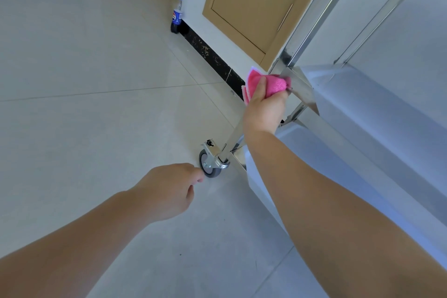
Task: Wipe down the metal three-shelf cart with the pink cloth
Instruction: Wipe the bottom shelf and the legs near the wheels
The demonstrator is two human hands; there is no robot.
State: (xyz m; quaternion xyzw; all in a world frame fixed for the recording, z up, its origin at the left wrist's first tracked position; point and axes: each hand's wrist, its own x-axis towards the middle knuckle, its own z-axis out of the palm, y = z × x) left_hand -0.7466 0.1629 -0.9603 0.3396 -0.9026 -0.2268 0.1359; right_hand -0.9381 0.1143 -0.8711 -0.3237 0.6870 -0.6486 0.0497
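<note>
While right hand clamps bunched pink cloth on shiny cart corner, left hand loosely curled, empty

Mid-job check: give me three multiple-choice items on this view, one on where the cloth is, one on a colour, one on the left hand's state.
1. Where is the pink cloth pressed?
A. caster
B. corner of the cart at a shelf
C. floor

2. What colour is the cap of the bottle by the wall?
A. red
B. blue
C. green

3. The left hand is:
A. holding nothing
B. gripping the caster
C. holding a bottle

Answers: 1 B, the right hand holds it against the corner post; 2 B, the cap shows blue; 3 A, its loosely curled fingers hold nothing.
</note>
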